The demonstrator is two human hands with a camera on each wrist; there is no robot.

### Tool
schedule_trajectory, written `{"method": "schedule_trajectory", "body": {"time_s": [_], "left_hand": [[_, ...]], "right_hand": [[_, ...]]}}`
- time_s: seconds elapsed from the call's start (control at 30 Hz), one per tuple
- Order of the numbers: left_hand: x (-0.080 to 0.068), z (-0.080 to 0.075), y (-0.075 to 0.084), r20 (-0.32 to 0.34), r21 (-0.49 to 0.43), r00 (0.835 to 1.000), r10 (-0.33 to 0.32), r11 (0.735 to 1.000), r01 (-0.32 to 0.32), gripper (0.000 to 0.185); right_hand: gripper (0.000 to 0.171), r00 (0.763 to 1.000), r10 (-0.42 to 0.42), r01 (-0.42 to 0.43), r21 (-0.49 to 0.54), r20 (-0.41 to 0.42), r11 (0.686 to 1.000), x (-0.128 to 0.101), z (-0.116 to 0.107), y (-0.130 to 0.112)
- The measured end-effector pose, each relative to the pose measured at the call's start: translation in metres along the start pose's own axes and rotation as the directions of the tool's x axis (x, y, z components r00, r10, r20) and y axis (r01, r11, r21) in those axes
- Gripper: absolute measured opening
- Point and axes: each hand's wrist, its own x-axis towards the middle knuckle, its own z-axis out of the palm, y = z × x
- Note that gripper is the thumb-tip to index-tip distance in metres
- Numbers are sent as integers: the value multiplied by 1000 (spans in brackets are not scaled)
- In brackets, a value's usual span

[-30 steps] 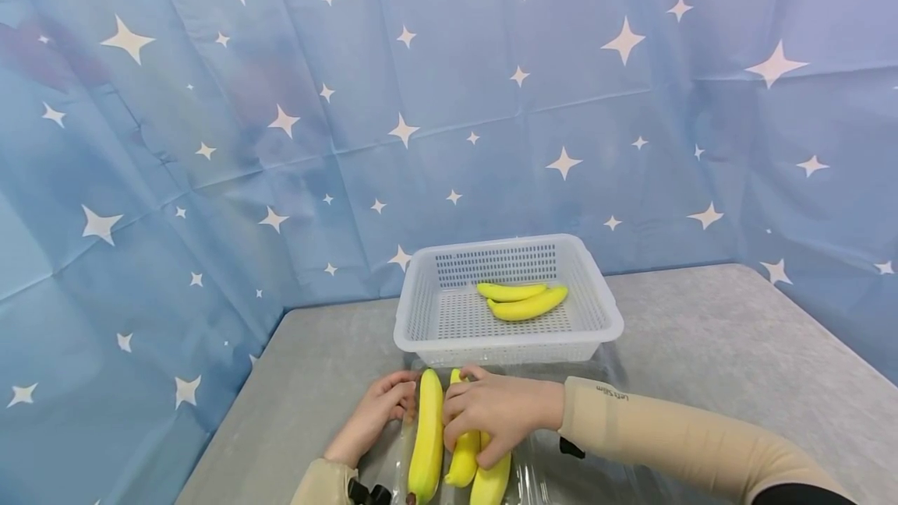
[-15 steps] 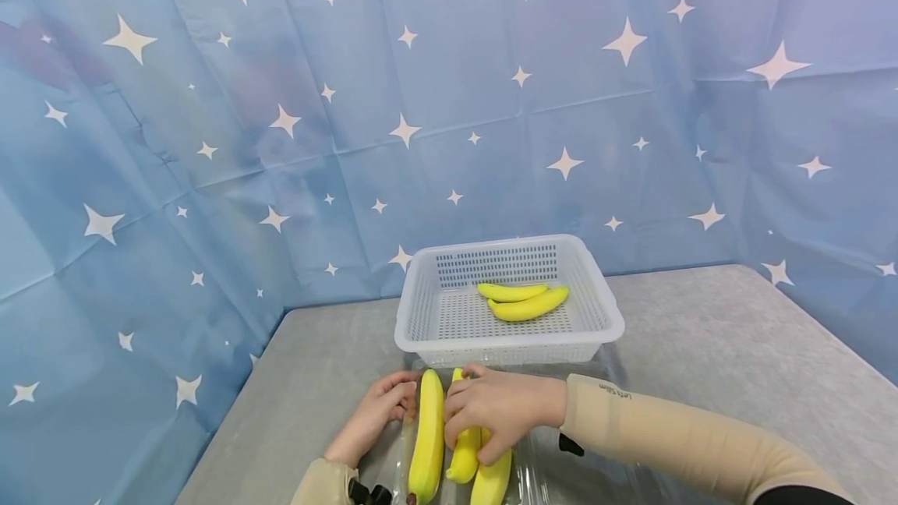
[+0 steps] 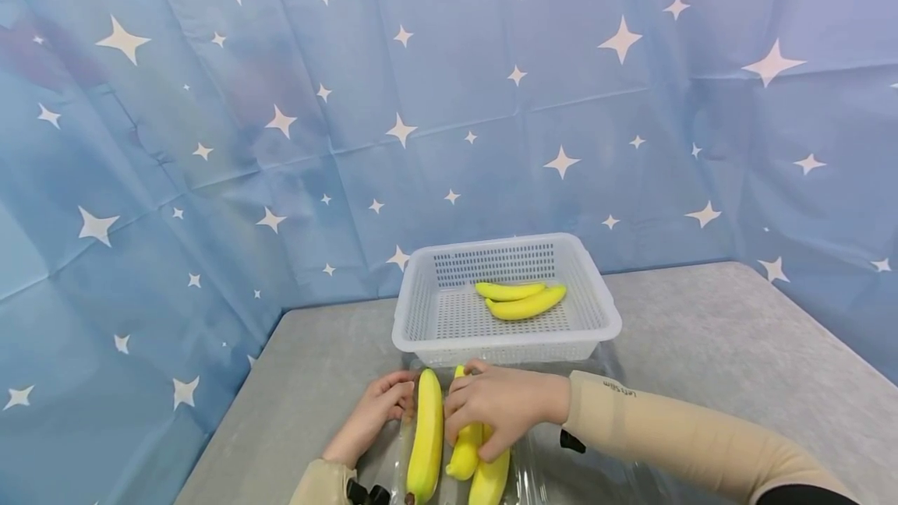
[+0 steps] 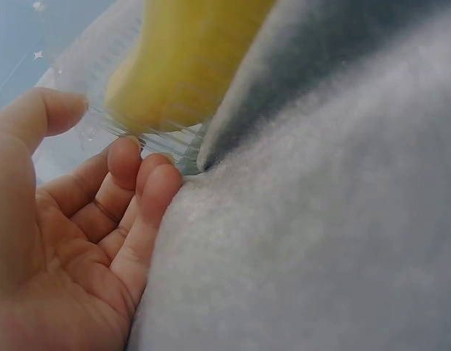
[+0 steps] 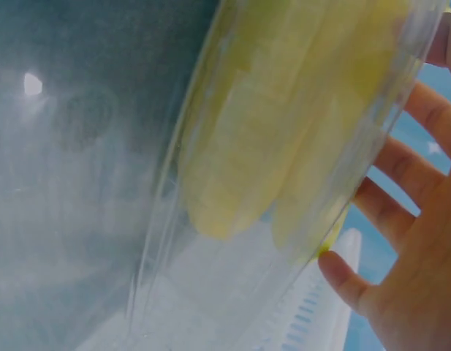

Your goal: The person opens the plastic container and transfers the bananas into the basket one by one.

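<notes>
- 3 bananas (image 3: 425, 435) are laid in 1 clear tray (image 3: 522, 482); 2 more bananas (image 3: 522, 304) are held in 1 white basket (image 3: 512, 344) beyond.
- The middle and right tray bananas are partly hidden, gripped from above by the right hand (image 3: 491, 409).
- The tray's left edge is pinched by the left hand (image 3: 377, 413).

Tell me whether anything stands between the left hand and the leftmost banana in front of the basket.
Yes: the side wall of the clear plastic container stands between the left hand and the leftmost banana; nothing else visible does.
</notes>
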Motion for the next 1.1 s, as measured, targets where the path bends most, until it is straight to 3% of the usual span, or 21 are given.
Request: {"method": "schedule_trajectory", "body": {"time_s": [0.53, 1.1], "left_hand": [[-3, 1, -1, -11, -2, 1000, 16, 1000, -16, 44], [-1, 2, -1, -16, 5, 1000, 26, 1000, -26, 43]], "right_hand": [[27, 1000, 16, -16, 10, 5, 1000, -2, -1, -2], [40, 1000, 12, -12, -34, 10, 999, -3, 1, -2]]}}
